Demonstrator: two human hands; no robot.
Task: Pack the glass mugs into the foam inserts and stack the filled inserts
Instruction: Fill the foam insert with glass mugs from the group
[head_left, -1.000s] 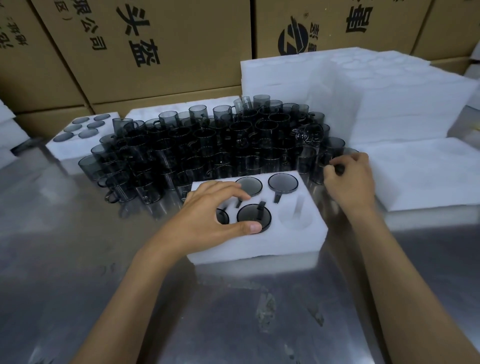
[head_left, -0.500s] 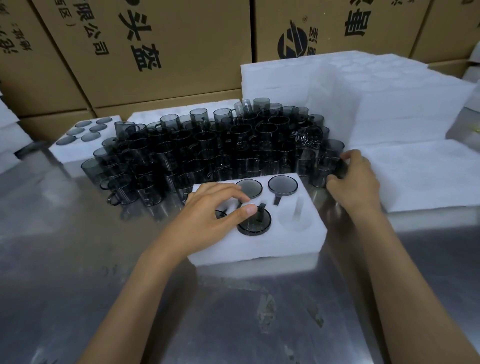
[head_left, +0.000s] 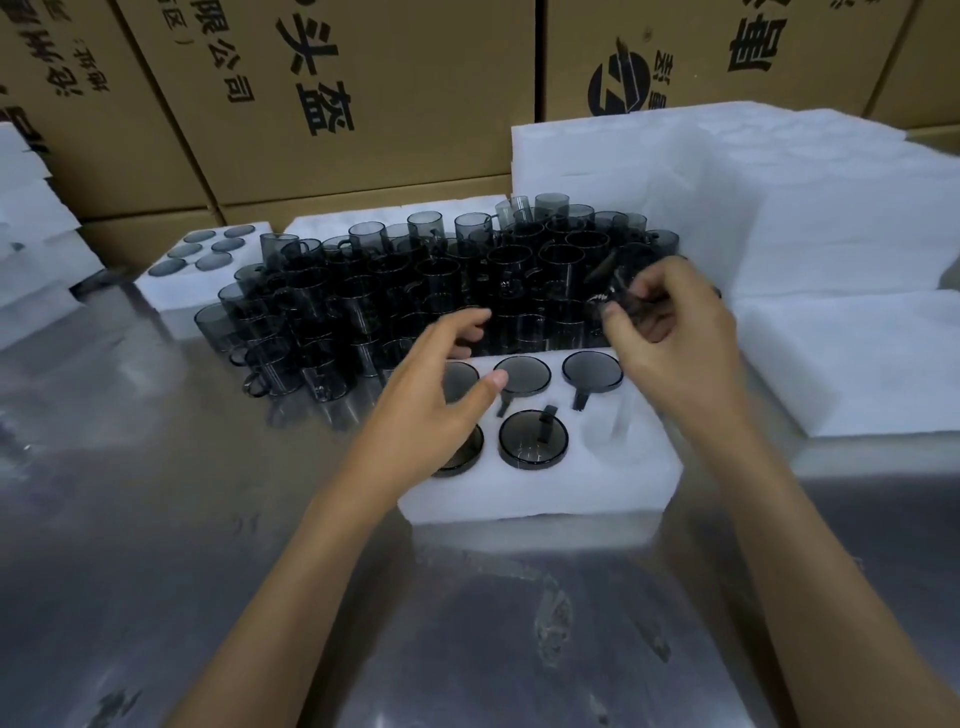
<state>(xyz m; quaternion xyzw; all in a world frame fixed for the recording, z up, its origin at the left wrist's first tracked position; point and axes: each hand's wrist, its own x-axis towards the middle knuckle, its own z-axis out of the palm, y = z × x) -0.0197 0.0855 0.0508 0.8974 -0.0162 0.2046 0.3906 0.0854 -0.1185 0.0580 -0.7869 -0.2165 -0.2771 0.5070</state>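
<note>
Shiny metal table (head_left: 208, 597) up front, with one foam insert (head_left: 540, 486) sitting square in the middle, close to the body, presumably so both arms reach it easily. Five pockets already filled with smoky mugs upside down, bases up, handles tucked in the side slots; one empty pocket (head_left: 605, 434) left at the near right. Left hand (head_left: 431, 410) hovering loose over the left pockets, fingers relaxed, gripping nothing. Right hand (head_left: 670, 332) just beyond the insert's far edge, fingers curled round a blurry dark mug (head_left: 621, 291), lifted clear, probably headed for that last hole. Behind, a big crowd of loose glass mugs (head_left: 415, 291) packed tight, so easy to knock on the way back. Finished insert (head_left: 208, 270) parked far left, blank foam stacks (head_left: 779, 197) on the right, cardboard cartons (head_left: 337, 104) walling off the back
</note>
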